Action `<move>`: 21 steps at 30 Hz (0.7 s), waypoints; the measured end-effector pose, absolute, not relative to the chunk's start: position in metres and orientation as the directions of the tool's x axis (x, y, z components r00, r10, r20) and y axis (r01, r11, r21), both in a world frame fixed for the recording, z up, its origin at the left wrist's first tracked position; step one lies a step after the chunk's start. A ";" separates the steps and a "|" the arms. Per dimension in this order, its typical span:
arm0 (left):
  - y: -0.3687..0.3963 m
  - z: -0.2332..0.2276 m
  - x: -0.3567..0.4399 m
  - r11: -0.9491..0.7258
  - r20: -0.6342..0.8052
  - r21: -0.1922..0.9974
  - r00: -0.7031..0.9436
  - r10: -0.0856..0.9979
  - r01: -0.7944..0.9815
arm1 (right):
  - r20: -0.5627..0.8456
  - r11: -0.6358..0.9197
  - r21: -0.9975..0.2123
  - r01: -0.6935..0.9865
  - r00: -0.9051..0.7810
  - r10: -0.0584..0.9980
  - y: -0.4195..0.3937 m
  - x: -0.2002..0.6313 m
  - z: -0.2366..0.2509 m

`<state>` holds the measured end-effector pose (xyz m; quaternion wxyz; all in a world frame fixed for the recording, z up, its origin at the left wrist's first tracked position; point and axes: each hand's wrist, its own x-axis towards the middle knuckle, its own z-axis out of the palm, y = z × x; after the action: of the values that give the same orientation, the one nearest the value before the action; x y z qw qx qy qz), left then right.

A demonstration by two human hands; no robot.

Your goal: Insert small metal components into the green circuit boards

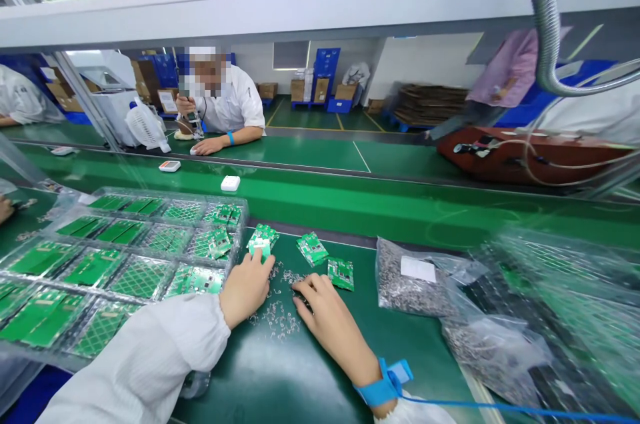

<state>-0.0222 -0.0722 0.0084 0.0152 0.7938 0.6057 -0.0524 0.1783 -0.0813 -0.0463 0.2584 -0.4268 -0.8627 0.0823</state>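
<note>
Two hands: left hand point(246, 287) pinches circuit board point(260, 247) at tray point(125, 291) edge; right hand point(320, 307) flat, empty, among metal clips point(280, 321).

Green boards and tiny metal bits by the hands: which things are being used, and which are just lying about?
In use: left hand on a green board; right hand on the metal bits.

Lying about: tray, bag, white box.

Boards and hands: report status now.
Left hand on a board beside the tray. Right hand flat among loose springs. Bag lies right, clear.
</note>
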 end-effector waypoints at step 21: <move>-0.068 0.008 -0.022 -0.285 -0.064 -0.015 0.284 0.957 0.958 | 0.318 0.742 -0.425 0.519 -0.682 0.659 -0.090 0.173 -0.033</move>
<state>-0.0224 -0.0683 0.0076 0.0131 0.8011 0.5976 -0.0300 0.1734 -0.0902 -0.0332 0.2304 -0.3257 -0.9042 0.1523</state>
